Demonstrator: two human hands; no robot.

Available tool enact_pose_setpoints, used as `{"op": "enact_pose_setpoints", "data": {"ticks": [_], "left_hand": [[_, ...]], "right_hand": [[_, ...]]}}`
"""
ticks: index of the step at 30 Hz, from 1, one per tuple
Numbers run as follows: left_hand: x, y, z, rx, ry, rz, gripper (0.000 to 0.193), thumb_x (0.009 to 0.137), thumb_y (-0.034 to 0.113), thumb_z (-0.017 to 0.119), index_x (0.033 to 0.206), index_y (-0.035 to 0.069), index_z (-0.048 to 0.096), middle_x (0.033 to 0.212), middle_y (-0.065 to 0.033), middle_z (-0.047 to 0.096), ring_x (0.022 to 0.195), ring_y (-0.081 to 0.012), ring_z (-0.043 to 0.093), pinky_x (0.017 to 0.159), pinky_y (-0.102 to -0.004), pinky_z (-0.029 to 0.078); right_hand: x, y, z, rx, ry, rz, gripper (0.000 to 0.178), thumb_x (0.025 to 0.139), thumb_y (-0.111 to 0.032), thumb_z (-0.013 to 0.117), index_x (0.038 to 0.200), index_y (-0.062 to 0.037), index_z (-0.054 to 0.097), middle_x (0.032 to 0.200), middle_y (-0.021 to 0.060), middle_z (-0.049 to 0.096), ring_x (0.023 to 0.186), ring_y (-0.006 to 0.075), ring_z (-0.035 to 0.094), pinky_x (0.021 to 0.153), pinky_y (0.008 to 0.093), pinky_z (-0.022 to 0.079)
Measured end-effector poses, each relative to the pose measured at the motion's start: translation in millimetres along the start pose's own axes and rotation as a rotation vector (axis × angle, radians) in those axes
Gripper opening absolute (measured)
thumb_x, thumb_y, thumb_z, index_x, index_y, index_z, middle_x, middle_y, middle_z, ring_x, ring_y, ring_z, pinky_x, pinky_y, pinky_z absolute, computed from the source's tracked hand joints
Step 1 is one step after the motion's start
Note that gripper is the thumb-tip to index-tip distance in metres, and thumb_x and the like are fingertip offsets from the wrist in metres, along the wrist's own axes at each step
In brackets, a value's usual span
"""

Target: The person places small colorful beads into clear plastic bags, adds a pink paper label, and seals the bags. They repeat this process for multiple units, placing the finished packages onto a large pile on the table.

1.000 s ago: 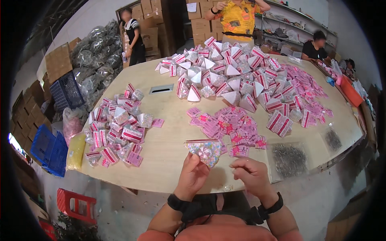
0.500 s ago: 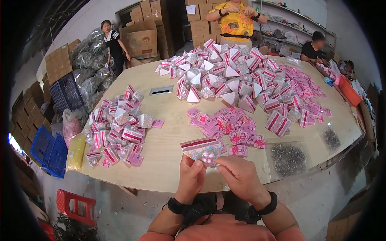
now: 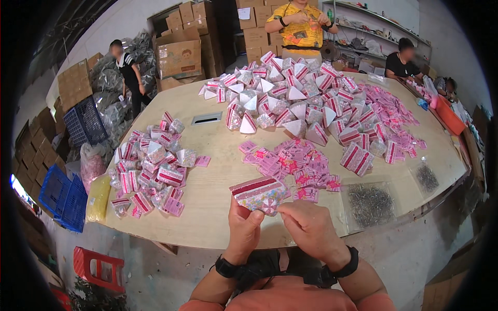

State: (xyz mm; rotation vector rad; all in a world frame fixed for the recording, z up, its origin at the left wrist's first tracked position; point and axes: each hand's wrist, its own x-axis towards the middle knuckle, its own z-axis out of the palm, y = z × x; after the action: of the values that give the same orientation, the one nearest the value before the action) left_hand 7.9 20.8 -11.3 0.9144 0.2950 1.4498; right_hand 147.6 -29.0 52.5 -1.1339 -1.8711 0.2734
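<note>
A cake-slice-shaped pouch (image 3: pixel 258 195) with a red-and-white striped band and a glittery, pastel-speckled body is held tilted over the near edge of the table. My left hand (image 3: pixel 244 228) is closed on its lower left side, thumb in front. At the pouch's lower right corner, by a round pink-and-white swirl, my right hand (image 3: pixel 310 228) has its fingers curled in a pinch; anything between them is hidden. Just beyond the pouch lies a heap of pink printed cards (image 3: pixel 303 160).
A big pile of similar pouches (image 3: pixel 290 98) covers the far table (image 3: pixel 207 207); a smaller pile (image 3: pixel 155 160) sits left. Small metal pins (image 3: pixel 369 205) lie right on clear plastic. A person in yellow (image 3: pixel 298 28) stands opposite. A red stool (image 3: pixel 98 269) stands lower left.
The pouch has tipped slightly in my left hand, showing more of its striped band. My right fingers have curled in more. At the left, the person in black has shifted leftward.
</note>
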Motion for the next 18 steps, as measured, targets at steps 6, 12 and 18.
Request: {"op": "enact_pose_setpoints", "data": {"ticks": [6, 12, 18], "left_hand": [[-0.4, 1.9, 4.5, 0.044, 0.019, 0.005, 0.067, 0.069, 0.021, 0.075, 0.12, 0.004, 0.037, 0.114, -0.0085, 0.05, 0.103, -0.0191, 0.05, 0.088, -0.0333, 0.041], [0.4, 2.5, 6.1, 0.073, 0.014, 0.021, 0.068, 0.068, 0.022, 0.076, 0.12, 0.003, 0.037, 0.114, -0.0095, 0.05, 0.104, -0.0198, 0.05, 0.087, -0.0332, 0.042], [0.4, 1.4, 8.8, 0.101, 0.028, 0.054, 0.069, 0.067, 0.022, 0.077, 0.12, 0.002, 0.037, 0.115, -0.0101, 0.049, 0.105, -0.0206, 0.05, 0.088, -0.0336, 0.042]], "right_hand": [[0.3, -0.8, -0.7, -0.072, 0.002, -0.03, 0.015, 0.075, -0.001, 0.055, 0.089, -0.002, 0.059, 0.072, 0.0132, 0.058, 0.064, 0.0291, 0.057, 0.056, 0.0353, 0.045], [-0.4, -1.1, -0.7, -0.147, 0.003, -0.045, 0.016, 0.073, 0.001, 0.056, 0.089, -0.0025, 0.058, 0.071, 0.0128, 0.057, 0.063, 0.0294, 0.057, 0.055, 0.0363, 0.044], [-1.9, 1.0, -0.2, -0.175, 0.011, -0.055, 0.016, 0.072, 0.001, 0.057, 0.087, -0.0025, 0.058, 0.07, 0.0123, 0.057, 0.061, 0.0292, 0.056, 0.053, 0.0368, 0.044]]}}
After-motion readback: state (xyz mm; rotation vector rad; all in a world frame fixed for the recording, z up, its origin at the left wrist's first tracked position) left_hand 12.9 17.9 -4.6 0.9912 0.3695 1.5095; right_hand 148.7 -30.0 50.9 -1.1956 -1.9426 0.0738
